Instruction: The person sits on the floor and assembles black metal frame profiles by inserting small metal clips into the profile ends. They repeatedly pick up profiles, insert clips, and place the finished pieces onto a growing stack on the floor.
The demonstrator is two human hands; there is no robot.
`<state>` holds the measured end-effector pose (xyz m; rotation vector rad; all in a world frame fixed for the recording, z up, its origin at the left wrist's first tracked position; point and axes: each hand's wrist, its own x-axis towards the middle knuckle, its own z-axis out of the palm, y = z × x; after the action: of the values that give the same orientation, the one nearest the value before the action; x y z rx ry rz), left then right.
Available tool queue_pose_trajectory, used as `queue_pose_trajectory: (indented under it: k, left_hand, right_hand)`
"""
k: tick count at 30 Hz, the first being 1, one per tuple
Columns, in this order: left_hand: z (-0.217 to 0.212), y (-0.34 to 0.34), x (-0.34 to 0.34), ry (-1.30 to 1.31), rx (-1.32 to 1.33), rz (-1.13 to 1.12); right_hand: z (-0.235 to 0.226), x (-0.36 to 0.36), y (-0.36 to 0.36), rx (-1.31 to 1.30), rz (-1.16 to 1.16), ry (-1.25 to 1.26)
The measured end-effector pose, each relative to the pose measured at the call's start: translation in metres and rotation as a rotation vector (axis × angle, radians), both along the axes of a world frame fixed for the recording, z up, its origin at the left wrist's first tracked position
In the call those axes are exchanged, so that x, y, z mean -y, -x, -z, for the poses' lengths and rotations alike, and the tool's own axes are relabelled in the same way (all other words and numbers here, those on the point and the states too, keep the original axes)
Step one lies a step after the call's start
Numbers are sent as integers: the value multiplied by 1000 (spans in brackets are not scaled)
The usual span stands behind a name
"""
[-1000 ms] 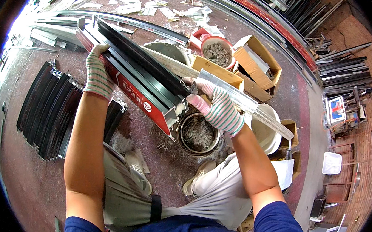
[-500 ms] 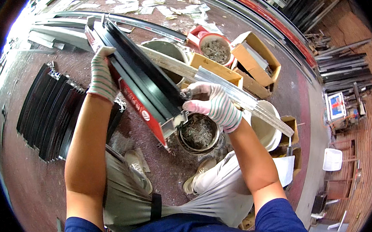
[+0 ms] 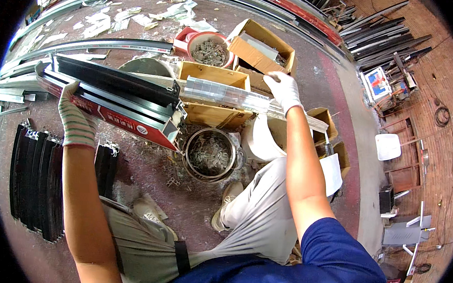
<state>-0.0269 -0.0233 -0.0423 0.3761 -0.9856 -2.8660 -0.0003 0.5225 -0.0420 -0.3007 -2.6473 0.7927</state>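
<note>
My left hand (image 3: 77, 119), in a striped knit glove, is closed on the near edge of a short black metal profile (image 3: 127, 99). The profile has channels along it and a red film on its near face. It is held tilted above the floor at the left. My right hand (image 3: 284, 91), gloved too, is off the profile, its fingers drawn together; whatever they hold, if anything, is too small to make out. It hangs beside clear plastic strips (image 3: 224, 94) lying on a board. Below is a round metal pot (image 3: 228, 169) of small metal pieces.
Several black profiles (image 3: 37, 181) lie side by side at the left. Beyond the pot stand a white bucket (image 3: 253, 138), wooden boxes (image 3: 215, 118), a red-rimmed tub (image 3: 209, 61) of metal parts and a cardboard box (image 3: 251, 54). Long profiles (image 3: 138, 45) and paper scraps cover the floor farther off.
My right hand has let go of the profile's near end and moved right and away, toward the strips and cardboard box. My left hand has carried the profile leftward and turned it more crosswise.
</note>
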Motion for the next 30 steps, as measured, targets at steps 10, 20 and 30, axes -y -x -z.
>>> queue_pose_trajectory:
  k: [10,20,30]
  left_hand:
    - [-8,7,-29,-137,-46,44]
    - [-16,-7,-43,-78,34,32]
    - [-23,-16,-45,-56,25,-8]
  right_hand:
    - [81,-37,-43,346,27,-580]
    - [65,-5,-42,372,42,-710]
    - [25,6,-36,496,162,-607]
